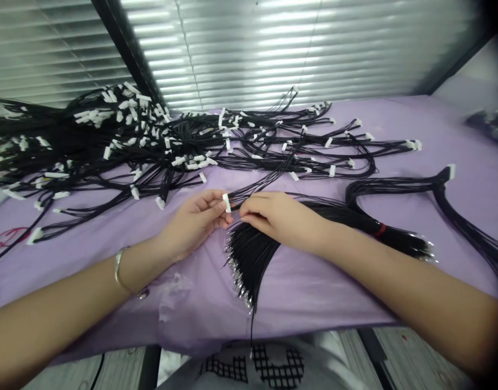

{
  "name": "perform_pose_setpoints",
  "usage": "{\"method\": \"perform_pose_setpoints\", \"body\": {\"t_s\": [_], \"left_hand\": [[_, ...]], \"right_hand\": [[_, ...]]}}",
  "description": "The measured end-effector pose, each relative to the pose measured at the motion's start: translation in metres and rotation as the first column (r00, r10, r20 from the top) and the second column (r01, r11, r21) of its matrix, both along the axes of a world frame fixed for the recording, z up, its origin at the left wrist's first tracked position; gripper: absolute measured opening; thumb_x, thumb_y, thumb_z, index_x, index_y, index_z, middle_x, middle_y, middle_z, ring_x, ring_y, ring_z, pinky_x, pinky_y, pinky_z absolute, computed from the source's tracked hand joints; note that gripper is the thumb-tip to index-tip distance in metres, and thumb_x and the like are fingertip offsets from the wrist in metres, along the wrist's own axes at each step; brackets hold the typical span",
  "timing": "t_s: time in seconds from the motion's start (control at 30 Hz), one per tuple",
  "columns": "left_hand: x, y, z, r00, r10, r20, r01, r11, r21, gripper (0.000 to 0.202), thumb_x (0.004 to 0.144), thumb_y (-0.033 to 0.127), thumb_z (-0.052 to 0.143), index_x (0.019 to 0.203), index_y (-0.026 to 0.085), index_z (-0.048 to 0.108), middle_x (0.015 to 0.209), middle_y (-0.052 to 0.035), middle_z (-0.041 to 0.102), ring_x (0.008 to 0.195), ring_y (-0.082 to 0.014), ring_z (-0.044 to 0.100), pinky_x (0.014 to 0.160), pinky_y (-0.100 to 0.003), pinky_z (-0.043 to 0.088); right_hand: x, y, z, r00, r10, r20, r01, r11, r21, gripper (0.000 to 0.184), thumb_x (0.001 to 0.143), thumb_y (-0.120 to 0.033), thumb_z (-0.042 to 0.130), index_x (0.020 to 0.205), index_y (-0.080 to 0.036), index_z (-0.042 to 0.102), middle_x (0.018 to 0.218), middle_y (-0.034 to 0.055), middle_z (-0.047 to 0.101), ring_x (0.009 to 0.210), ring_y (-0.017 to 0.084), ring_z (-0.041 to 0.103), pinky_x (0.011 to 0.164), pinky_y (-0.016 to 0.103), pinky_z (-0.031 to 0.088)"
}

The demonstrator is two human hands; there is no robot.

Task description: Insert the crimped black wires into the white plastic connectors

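Between the thumb and fingers of my left hand (198, 222) is a small white connector housing (227, 203), with black wires running from it up and to the right. My right hand (283, 219) is pinched close beside the connector; it seems to grip a thin black wire, though the fingertips mostly hide it. Under my right hand lies a fanned bundle of loose black wires (253, 254) with shiny metal terminals at their ends. A red band (380, 230) ties that bundle farther right.
A large heap of black wire harnesses (90, 135) with white connectors covers the back left of the purple table cover (192, 303). More harnesses stretch along the back. Another harness (395, 185) lies at the right. Window blinds (273, 54) stand behind the table.
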State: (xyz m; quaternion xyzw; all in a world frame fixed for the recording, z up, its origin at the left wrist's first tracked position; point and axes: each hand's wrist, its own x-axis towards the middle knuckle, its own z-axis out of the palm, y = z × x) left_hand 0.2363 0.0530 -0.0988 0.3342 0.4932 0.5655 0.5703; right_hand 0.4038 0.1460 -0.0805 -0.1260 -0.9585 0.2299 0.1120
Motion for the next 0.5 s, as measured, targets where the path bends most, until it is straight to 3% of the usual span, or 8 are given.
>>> {"method": "perform_pose_setpoints", "body": {"t_s": [0.13,0.3,0.5], "left_hand": [[-0.0016,-0.0003,-0.002,0.999,-0.03,0.012,0.03,0.999,0.022,0.012,0.081,0.014,0.062,0.092,0.01,0.06,0.07,-0.0022,0.061,0.062,-0.009,0.056,0.059,-0.019,0.045],[-0.0023,-0.0016,-0.0011,0.996,-0.094,0.007,0.094,0.995,0.035,0.012,0.083,0.014,0.059,0.094,0.01,0.059,0.068,-0.0027,0.061,0.061,-0.0099,0.056,0.059,-0.02,0.046],[-0.0029,-0.0026,-0.0008,0.99,-0.14,-0.007,0.14,0.989,0.041,0.013,0.084,0.015,0.058,0.095,0.01,0.057,0.069,-0.0037,0.062,0.062,-0.0103,0.057,0.06,-0.02,0.046]], "right_hand": [[-0.0004,0.0022,0.0018,0.986,0.097,-0.135,-0.085,0.992,0.094,0.016,0.089,-0.015,0.047,0.086,-0.011,0.062,0.085,0.0077,0.061,0.079,0.015,0.056,0.074,0.027,0.043],[0.0034,0.0054,0.0049,0.939,0.036,-0.343,0.031,0.982,0.188,0.011,0.084,-0.011,0.051,0.08,-0.011,0.061,0.078,0.0061,0.059,0.076,0.014,0.053,0.071,0.025,0.044],[0.0044,0.0058,0.0014,0.948,0.025,-0.318,0.034,0.983,0.18,0.013,0.086,-0.017,0.052,0.082,-0.011,0.064,0.077,0.0054,0.059,0.072,0.012,0.053,0.066,0.023,0.042]]}}
